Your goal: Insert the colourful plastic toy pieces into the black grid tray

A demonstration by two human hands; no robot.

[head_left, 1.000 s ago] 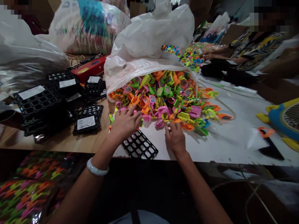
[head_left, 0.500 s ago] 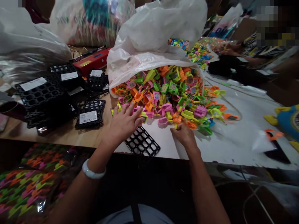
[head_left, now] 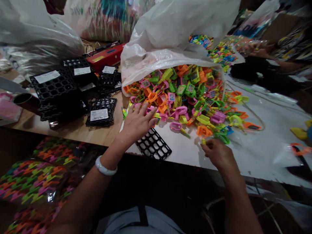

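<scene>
My left hand [head_left: 136, 125] lies palm down with fingers spread, over the near left edge of the pile of bright plastic toy watches [head_left: 180, 94]. Under its thumb side, a black plastic grid tray [head_left: 154, 144] rests at the table edge, its upper left part hidden by the hand. My right hand [head_left: 218, 152] is closed in a pinch at the yellow end of an orange toy watch [head_left: 204, 131], right of the tray. A pink toy watch [head_left: 175, 126] with a yellow stem lies between the hands. The pile spills from a large white plastic bag [head_left: 168, 58].
Stacked black trays with white labels [head_left: 98, 114] stand at left, near a red device [head_left: 106, 57]. Bags of colourful toys [head_left: 36, 178] lie below the table at left. A cord [head_left: 258, 117] curves across the right side. Another person's arm [head_left: 280, 60] shows at far right.
My right hand has shifted right and toward me, drawing the orange toy watch a little away from the pile. My left hand stays spread in place. The view has turned slightly.
</scene>
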